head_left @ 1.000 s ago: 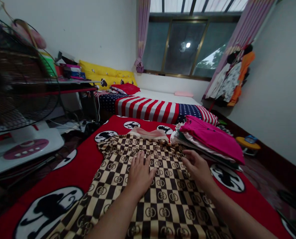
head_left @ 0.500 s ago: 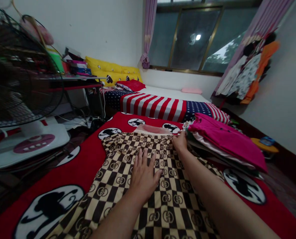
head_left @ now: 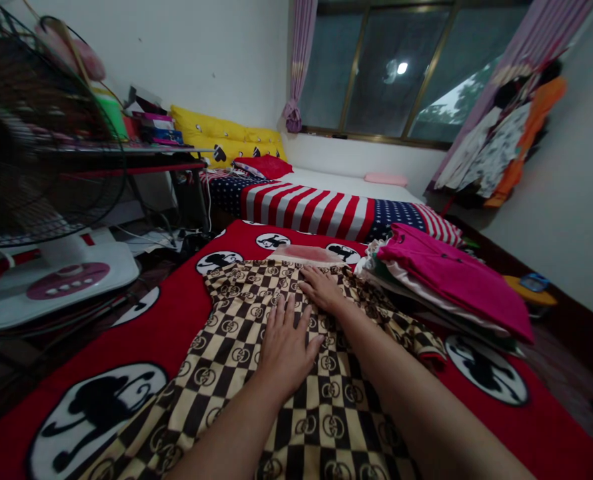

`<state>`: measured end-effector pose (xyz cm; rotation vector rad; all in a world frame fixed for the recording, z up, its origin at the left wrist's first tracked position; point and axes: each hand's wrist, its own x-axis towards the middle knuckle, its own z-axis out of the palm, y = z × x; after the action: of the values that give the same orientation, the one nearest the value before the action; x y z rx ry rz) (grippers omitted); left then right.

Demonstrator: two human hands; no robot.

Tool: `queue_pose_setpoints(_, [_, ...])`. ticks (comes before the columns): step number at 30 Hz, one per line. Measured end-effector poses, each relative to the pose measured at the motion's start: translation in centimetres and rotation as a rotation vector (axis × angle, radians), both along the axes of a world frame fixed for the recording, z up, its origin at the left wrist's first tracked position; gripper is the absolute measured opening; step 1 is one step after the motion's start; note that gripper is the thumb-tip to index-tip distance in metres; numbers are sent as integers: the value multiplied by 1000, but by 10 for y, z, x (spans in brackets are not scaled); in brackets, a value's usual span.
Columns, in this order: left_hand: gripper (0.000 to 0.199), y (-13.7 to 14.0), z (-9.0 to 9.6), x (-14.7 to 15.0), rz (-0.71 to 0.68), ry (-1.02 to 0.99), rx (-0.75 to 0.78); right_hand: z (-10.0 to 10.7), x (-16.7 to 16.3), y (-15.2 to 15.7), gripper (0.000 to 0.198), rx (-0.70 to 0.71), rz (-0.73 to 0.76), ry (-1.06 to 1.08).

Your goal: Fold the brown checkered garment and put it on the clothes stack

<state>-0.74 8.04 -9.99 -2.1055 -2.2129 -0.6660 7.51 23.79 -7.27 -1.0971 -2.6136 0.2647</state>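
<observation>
A brown and beige checkered garment with a round printed motif lies spread out before me, its pale pinkish collar area at the far end. My left hand rests flat on its middle with the fingers spread. Farther up, close to the collar, my right hand lies on the fabric, fingers stretched out and holding nothing. The garment's right sleeve is bunched and wrinkled beside my right forearm.
Under the garment is a red blanket with black and white figures. A stack of folded clothes, bright pink on top, sits at the right. A fan stands at the left, and a bed with a striped, starred cover lies behind.
My right hand has let go of the garment's right shoulder edge and moved left onto the cloth below the collar. My left hand has stayed in place.
</observation>
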Motion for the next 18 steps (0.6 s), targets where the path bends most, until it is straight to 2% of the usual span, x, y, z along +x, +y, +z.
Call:
queue_pose_setpoints(3, [59, 0, 0, -1, -4, -10, -7, 7, 6, -15, 46, 49, -69, 93])
queue_pose_setpoints(6, [59, 0, 0, -1, -11, -24, 0, 5, 41, -44, 46, 174, -105, 199])
queue_pose_setpoints(8, [61, 0, 0, -1, -13, -36, 1, -3, 79, -59, 51, 203, -119, 118])
queue_pose_setpoints(10, [65, 0, 1, -1, -13, -43, -8, -9, 116, -66, 55, 148, -227, -36])
queue_pose_setpoints(12, [68, 0, 2, 0, -13, -43, -18, -9, 139, -69, 56, 78, -324, -166])
queue_pose_setpoints(15, [69, 0, 4, 0, -9, -41, -32, 2, 142, -82, 59, 72, -371, -211])
queue_pose_setpoints(18, [68, -1, 4, -1, -8, -38, -32, 7, 130, -109, 61, 146, -259, -127])
